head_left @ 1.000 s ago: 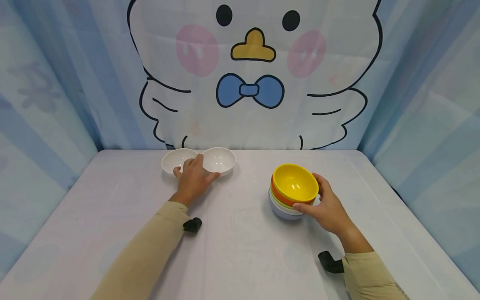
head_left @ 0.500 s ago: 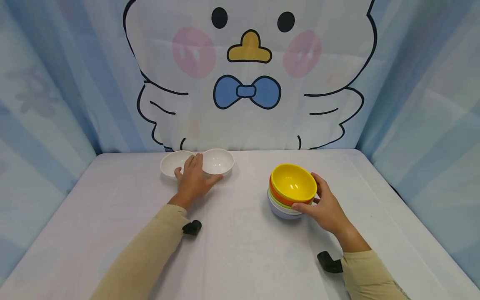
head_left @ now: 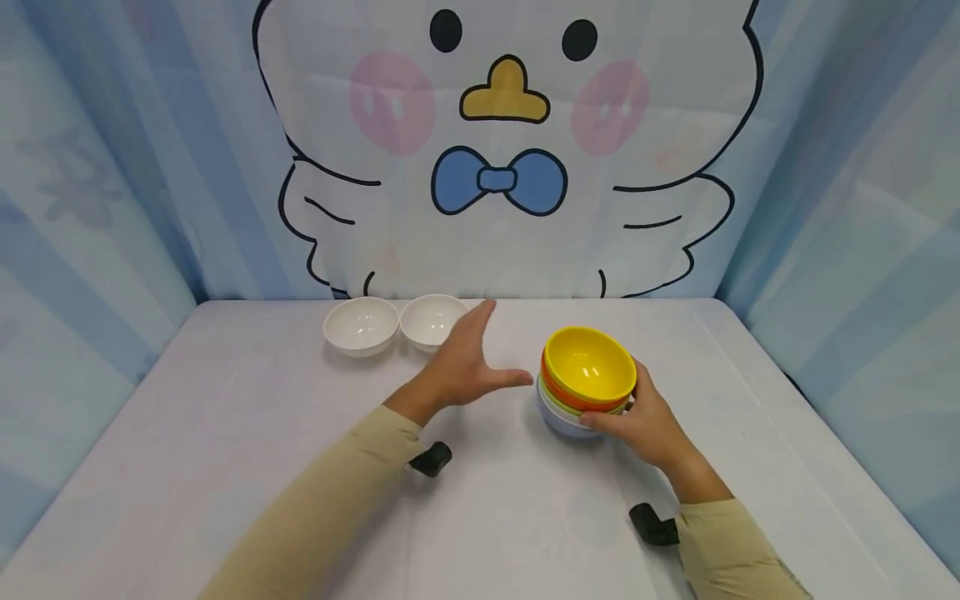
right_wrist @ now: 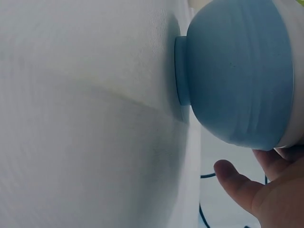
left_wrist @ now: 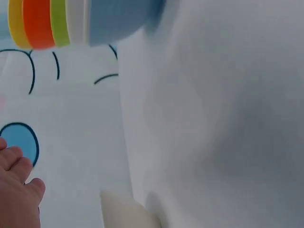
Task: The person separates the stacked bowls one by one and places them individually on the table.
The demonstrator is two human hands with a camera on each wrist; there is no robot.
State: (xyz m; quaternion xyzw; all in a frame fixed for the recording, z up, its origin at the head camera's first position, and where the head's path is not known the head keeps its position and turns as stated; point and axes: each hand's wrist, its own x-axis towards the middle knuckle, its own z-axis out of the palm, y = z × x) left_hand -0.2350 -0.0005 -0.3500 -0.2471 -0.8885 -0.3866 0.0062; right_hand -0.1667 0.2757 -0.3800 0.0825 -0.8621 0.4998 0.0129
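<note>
A stack of nested bowls stands on the table right of centre: a yellow bowl (head_left: 590, 364) on top, then orange, green and white, and a light blue bowl (right_wrist: 237, 76) at the bottom. Fingers and thumb of my right hand (head_left: 651, 422) curl round the stack's right side; some fingertips are hidden behind it. My left hand (head_left: 459, 367) spreads its thumb and fingers in the air left of the stack, holding nothing. Two white bowls stand side by side at the back: the left white bowl (head_left: 362, 327) and the right white bowl (head_left: 429, 321), partly covered by my left hand.
A white cloth covers the table (head_left: 495, 517). Behind it hangs a curtain (head_left: 495, 250) with a cartoon bird, and blue striped curtains close both sides. A dark wrist camera (head_left: 431, 459) sticks out at my left cuff, another dark camera (head_left: 652, 525) at my right.
My left hand has left the white bowls and moved right towards the stack, its fingers spreading. The right hand stays at the stack, its thumb slightly lower.
</note>
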